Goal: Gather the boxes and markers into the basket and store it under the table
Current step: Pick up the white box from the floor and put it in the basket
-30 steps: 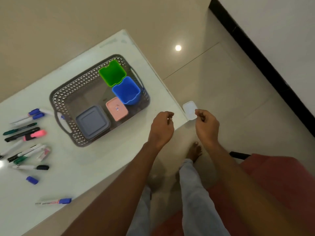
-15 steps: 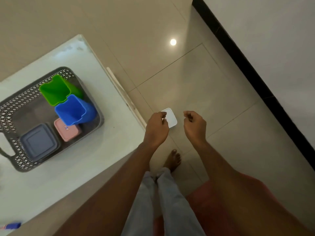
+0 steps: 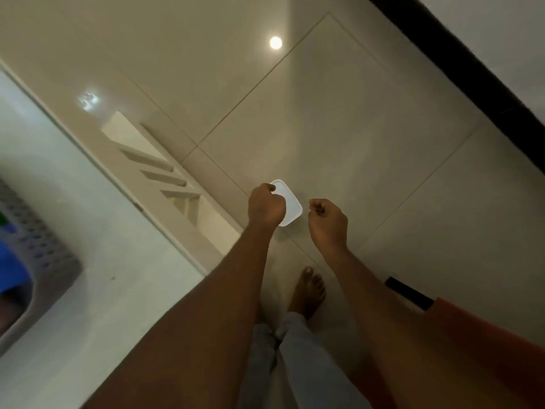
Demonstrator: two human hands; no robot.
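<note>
Forearms (image 3: 230, 290), both bare, are entering from the lower edge, their elbows falling outside my view. Grey trousers (image 3: 290, 358) and a red seat (image 3: 486, 349) are likewise running off the bottom, and one bare foot (image 3: 308, 292) is standing on the floor tiles (image 3: 339, 128). At the left edge the grey basket (image 3: 50, 258) is showing me only a blurred corner on the white table (image 3: 124, 261); a blue box (image 3: 11, 270) inside it is being cropped. The white box (image 3: 290, 206) is appearing small, flat and round-cornered, with a raised rim; I am unable to tell whether it is a box or only a lid, since the hand is covering its near-left part. It is hanging past the table's edge, over the floor tiles. The left hand (image 3: 265, 206) is curling its fingers over the box's near edge and gripping it, knuckles up. The right hand (image 3: 327, 221), just beside the box yet apart from it, is holding its fingers curled together on nothing that I can see. Farther off, a lamp's reflection (image 3: 275, 42) is shining on the tiles beneath a black skirting (image 3: 472, 72).
</note>
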